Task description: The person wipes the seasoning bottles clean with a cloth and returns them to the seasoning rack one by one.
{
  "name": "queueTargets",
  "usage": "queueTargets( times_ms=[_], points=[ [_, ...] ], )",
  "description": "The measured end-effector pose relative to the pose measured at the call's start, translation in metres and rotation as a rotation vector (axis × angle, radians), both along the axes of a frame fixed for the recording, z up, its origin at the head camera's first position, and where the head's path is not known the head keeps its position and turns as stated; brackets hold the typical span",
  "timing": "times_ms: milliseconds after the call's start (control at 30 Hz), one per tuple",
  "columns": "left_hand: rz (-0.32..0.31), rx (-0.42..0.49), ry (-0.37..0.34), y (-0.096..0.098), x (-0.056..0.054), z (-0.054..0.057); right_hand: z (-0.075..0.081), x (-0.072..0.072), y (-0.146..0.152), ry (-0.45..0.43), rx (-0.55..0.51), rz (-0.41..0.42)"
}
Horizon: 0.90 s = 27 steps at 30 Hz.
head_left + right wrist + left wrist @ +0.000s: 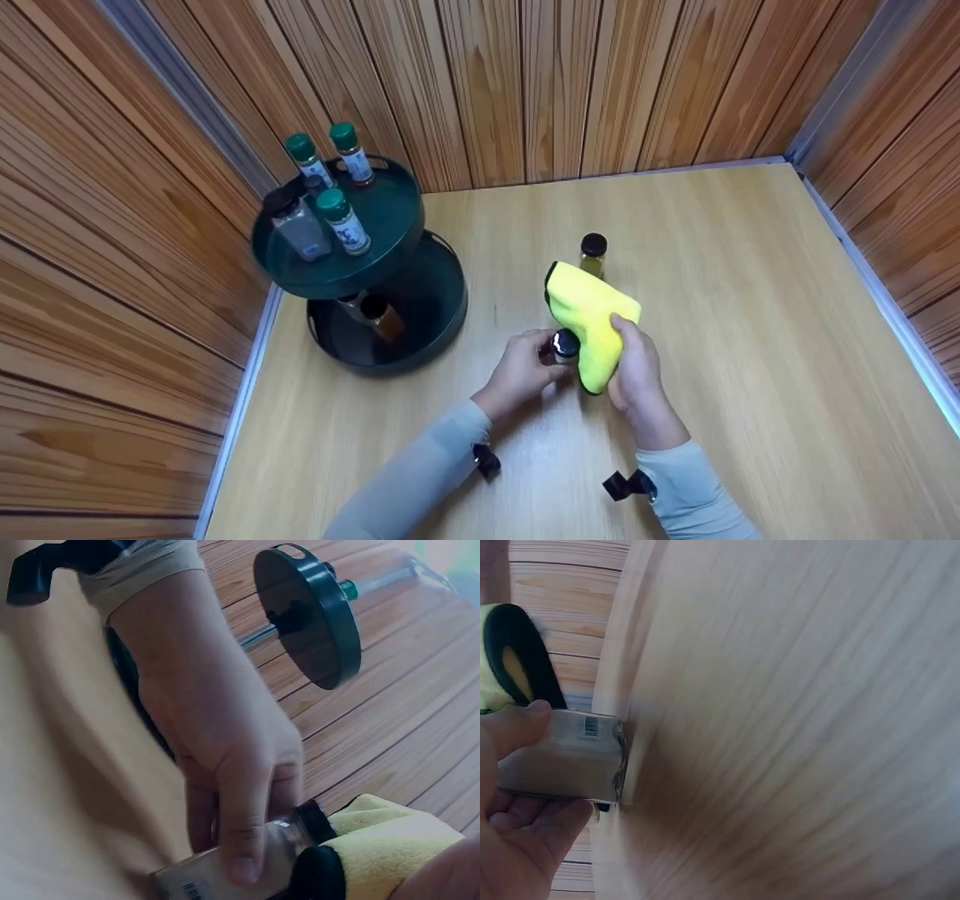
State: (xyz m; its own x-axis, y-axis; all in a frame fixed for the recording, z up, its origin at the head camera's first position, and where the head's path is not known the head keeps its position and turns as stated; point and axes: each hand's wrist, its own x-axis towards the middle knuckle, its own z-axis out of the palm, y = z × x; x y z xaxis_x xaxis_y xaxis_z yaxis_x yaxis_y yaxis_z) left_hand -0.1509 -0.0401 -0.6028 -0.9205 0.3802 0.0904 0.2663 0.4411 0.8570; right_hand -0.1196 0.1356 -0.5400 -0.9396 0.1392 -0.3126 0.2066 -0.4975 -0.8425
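Just below centre, the left hand (pixel 525 365) curls its fingers round a clear black-capped jar (pixel 565 345), the right hand (pixel 637 367) pinches a yellow fabric cloth (pixel 596 322) against it; wiping looks midway, a yellowish black-capped bottle (pixel 593 251) behind perhaps remaining, and upper left the dark-green two-tier round rack (pixel 390 206) already holds green-capped shakers (pixel 349 227)

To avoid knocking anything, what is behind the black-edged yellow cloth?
Behind the yellow cloth, an olive-coloured bottle shows its black cap and upper part; the cloth covers its base.

Pale wood-grain table (pixel 750 337); on it, two-tier dark-green stand (pixel 367 279) leftward, black-capped bottle (pixel 593 255) upright.
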Motion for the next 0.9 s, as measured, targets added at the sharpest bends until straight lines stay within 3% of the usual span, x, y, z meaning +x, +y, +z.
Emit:
queueTargets(
  times_ms=[167, 300, 433, 600, 733, 900],
  points=[
    [0.020, -0.005, -0.016, -0.001, 0.001, 0.000, -0.019, 0.001, -0.004, -0.062, 0.089, -0.013],
    [0.031, -0.015, -0.041, 0.000, 0.002, 0.002, -0.033, 0.000, -0.004, -0.147, 0.121, 0.025],
    [0.021, 0.000, -0.051, 0.001, 0.002, 0.001, -0.024, -0.001, -0.001, -0.152, 0.108, 0.054],
    [0.007, 0.008, -0.027, 0.001, 0.003, -0.001, -0.007, 0.003, 0.001, -0.060, 0.075, 0.043],
    [0.017, -0.009, -0.029, 0.001, 0.003, 0.000, -0.017, 0.008, 0.000, -0.032, 0.126, 0.023],
    [0.034, -0.011, -0.065, 0.001, 0.003, 0.001, -0.034, 0.007, -0.001, -0.107, 0.174, 0.069]
  ],
)
